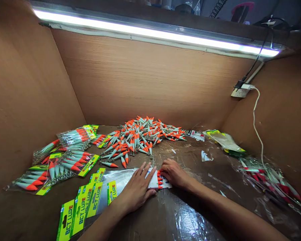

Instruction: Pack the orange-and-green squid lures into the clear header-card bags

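Flat on a white card [153, 182] and a clear plastic bag [124, 175] lies my left hand [137, 189], its fingers stretched out. From the card's right edge stick the orange tips of a row of fishing lures [160, 183]. My right hand [175, 173] is at these tips, fingers curled and closed on the uppermost lure; its fingertips are partly hidden. Another piece of printed white card [167, 185] shows beneath the tips. Left of my hands, clear bags with green-and-yellow BCT LURE headers [66, 217] lie overlapped.
A large pile of loose orange-and-white lures [137, 134] lies at the back. Filled lure packs [76, 160] are stacked at the left. Flat packaging [225, 142] and red-and-white lures [263, 180] lie at the right, below a hanging white cable [256, 124]. Wooden walls enclose the table.
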`<state>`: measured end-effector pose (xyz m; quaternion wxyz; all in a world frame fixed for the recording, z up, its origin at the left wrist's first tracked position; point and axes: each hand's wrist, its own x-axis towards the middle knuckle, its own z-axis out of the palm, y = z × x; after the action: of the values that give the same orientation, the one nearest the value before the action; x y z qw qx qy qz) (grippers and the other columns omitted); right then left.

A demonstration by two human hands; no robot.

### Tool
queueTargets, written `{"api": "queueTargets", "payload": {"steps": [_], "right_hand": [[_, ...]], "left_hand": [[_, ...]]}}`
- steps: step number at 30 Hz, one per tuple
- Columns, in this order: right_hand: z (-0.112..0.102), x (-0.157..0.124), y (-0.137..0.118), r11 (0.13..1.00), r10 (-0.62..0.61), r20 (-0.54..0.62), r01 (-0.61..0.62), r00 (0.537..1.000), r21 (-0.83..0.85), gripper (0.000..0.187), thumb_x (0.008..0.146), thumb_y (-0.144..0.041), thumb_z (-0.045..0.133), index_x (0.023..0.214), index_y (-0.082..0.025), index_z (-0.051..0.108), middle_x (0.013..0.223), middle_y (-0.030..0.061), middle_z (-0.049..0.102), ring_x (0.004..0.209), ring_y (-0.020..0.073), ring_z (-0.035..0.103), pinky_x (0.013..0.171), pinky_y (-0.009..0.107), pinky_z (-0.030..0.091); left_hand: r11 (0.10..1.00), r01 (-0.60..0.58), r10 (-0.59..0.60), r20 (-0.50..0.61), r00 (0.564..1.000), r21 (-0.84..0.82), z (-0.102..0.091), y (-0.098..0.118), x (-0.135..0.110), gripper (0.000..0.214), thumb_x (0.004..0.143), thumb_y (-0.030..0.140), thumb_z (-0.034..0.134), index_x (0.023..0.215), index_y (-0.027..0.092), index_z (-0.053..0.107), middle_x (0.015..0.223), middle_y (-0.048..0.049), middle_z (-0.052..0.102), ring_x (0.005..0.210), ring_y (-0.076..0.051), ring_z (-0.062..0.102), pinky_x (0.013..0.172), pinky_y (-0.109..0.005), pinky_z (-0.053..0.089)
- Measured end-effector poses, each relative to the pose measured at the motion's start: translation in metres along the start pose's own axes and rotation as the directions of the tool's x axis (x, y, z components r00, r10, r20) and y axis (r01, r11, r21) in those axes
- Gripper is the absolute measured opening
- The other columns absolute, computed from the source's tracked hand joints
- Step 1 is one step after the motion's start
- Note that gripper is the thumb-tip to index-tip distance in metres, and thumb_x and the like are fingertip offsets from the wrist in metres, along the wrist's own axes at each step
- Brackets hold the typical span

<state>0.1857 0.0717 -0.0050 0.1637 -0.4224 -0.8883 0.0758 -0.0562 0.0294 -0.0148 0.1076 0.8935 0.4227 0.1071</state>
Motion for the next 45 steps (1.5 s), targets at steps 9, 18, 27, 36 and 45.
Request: {"api": "queueTargets", "payload": {"steps": [9,18,27,36,45], "right_hand": [[-0.007,0.01,-0.039,0.978,-0.164,0.064,0.154,0.984,0.14,0.108,0.075,-0.057,0.074,0.157,-0.017,0.016,0.149,0.0174,0.043,0.132,0.0324,0.041,0.114,0.049,0.027],[-0.071,-0.046,0.01,0.976,-0.165,0.275,0.118,0.947,0.18,0.052,0.089,-0.016,0.055,0.138,-0.035,0.054,0.147,0.0029,0.049,0.137,0.0278,0.039,0.111,0.048,0.034],[-0.06,-0.071,0.02,0.951,0.1,-0.043,-0.083,0.994,0.297,0.043,0.093,-0.023,0.054,0.136,-0.029,0.057,0.146,0.0099,0.051,0.134,0.0267,0.046,0.111,0.049,0.037],[-0.022,-0.012,-0.015,0.738,0.235,0.106,-0.248,0.966,0.627,0.024,0.086,-0.037,0.066,0.089,-0.015,0.076,0.075,0.0031,0.073,0.069,0.0184,0.065,0.061,0.025,0.047],[-0.025,-0.073,0.005,0.891,0.453,-0.303,-0.409,0.839,0.198,0.073,0.089,-0.058,0.057,0.15,-0.024,0.036,0.146,0.0147,0.048,0.132,0.0339,0.047,0.106,0.051,0.039]], "left_hand": [[0.95,0.278,-0.281,0.004,0.96,-0.144,-0.044,-0.034,-0.008,0.086,0.066,0.052,0.08,0.139,0.022,0.046,0.138,-0.0152,0.051,0.133,-0.036,0.044,0.105,-0.045,0.04],[0.896,0.419,-0.408,0.1,0.908,-0.149,-0.051,-0.053,-0.015,0.065,0.052,0.041,0.085,0.109,0.023,0.061,0.113,-0.0068,0.062,0.108,-0.03,0.057,0.085,-0.032,0.042],[0.846,0.412,-0.375,0.17,0.911,-0.338,-0.048,-0.055,-0.001,0.02,0.071,0.037,0.068,0.077,0.018,0.063,0.072,-0.0003,0.066,0.069,-0.019,0.061,0.057,-0.024,0.037],[0.791,0.202,-0.201,0.067,0.977,-0.577,-0.063,-0.01,0.015,0.039,0.076,0.05,0.07,0.1,0.018,0.07,0.099,-0.0053,0.072,0.09,-0.022,0.064,0.077,-0.028,0.048],[0.636,0.284,-0.259,0.149,0.954,-0.718,-0.037,-0.021,0.021,0.055,0.081,0.067,0.058,0.074,0.013,0.067,0.063,-0.0012,0.063,0.058,-0.015,0.059,0.056,-0.024,0.042]]}}
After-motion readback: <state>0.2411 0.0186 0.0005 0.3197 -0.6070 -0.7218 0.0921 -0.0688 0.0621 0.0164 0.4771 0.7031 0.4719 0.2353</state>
